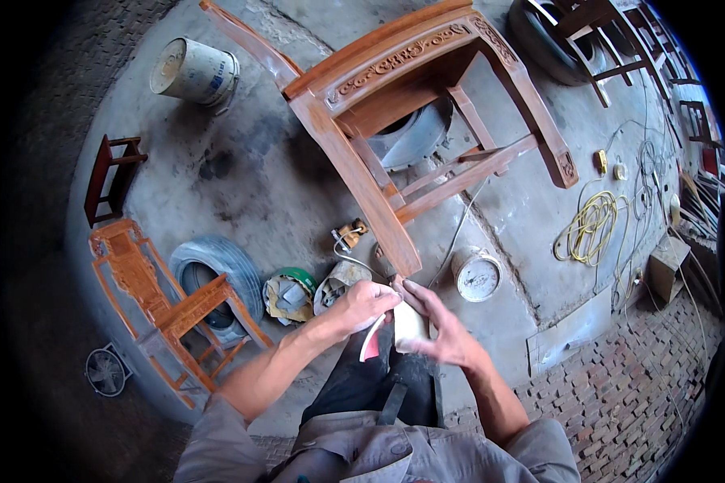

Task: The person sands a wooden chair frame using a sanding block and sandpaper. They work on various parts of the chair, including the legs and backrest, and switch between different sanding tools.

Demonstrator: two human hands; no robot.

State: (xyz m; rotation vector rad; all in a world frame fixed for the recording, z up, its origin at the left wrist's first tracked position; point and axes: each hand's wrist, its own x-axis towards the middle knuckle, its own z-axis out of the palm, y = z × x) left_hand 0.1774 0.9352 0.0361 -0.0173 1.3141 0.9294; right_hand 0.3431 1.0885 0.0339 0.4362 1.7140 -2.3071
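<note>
Close in front of my body, both hands are on a pale sheet (412, 325) that looks like sandpaper. A narrow curled strip with a pinkish-red face hangs beside it, below my left fingers. My left hand (370, 304) pinches the sheet's upper left side. On its right edge is my right hand (445, 326), slightly blurred, fingers closed around it. Just beyond my fingertips ends the leg of a large carved wooden chair (354, 173), tipped over with a tire under it. Whether my fingers touch that leg I cannot tell.
A smaller wooden chair (187, 310) leans by a tire (242, 262) at left. Nearby are a green-rimmed bucket (306, 278), a white bucket (477, 276) and an orange power tool (350, 235). Yellow cable (592, 229) lies coiled at right. Beyond stands a paint bucket (189, 68).
</note>
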